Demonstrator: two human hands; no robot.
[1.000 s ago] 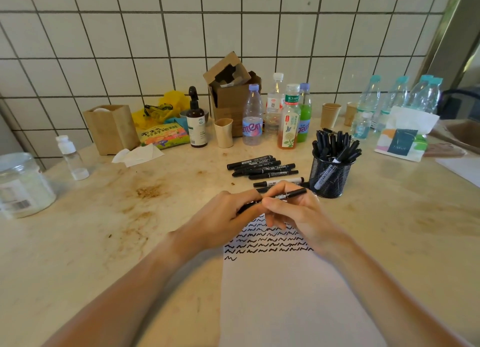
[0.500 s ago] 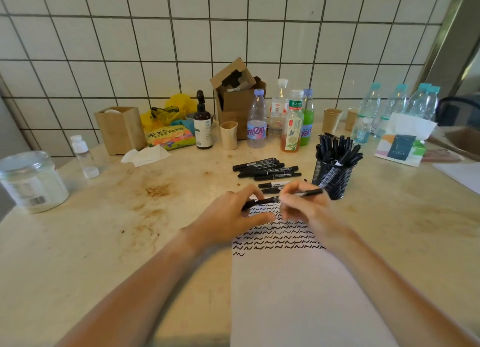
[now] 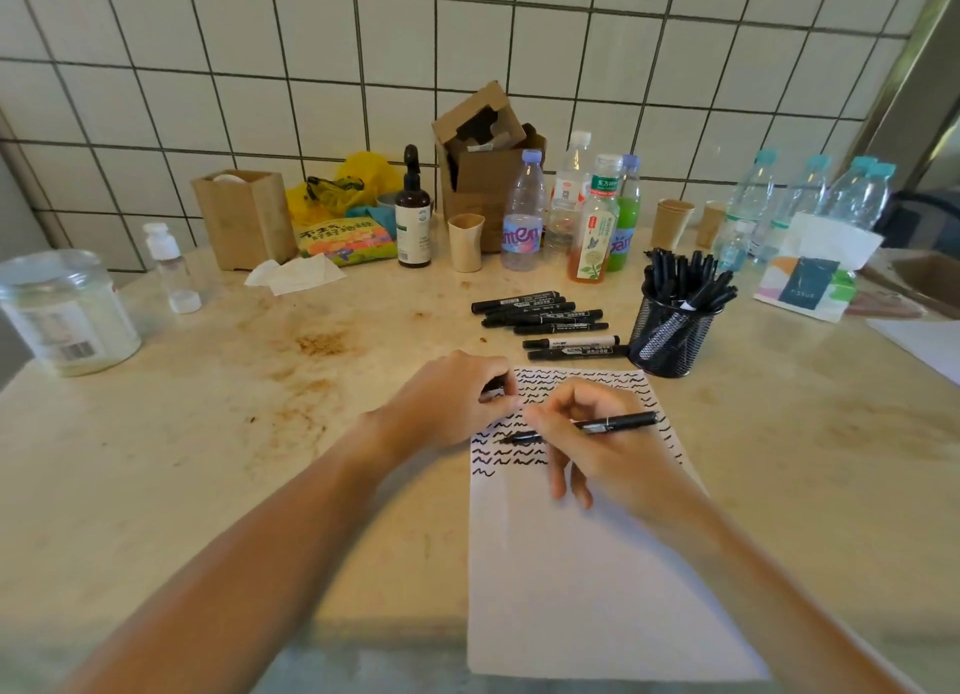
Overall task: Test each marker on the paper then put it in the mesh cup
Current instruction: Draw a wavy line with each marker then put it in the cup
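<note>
An uncapped black marker (image 3: 602,426) is gripped by the right hand (image 3: 605,446), tip down on the paper (image 3: 587,589) at the lower rows of wavy black marks; fingers curled round the barrel; the left hand (image 3: 452,407) rests on the paper's upper left edge, fingers curled — a small dark piece, likely the cap, is pinched there; the mesh cup (image 3: 672,337), full of markers, stands beyond the paper's far right corner; loose markers (image 3: 540,317) lie just left of it.

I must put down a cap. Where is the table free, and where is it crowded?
Free: the stained table left of the paper, below the jar; also right of the paper, below the mesh cup. Crowded: the back edge with bottles, and the loose markers.
</note>
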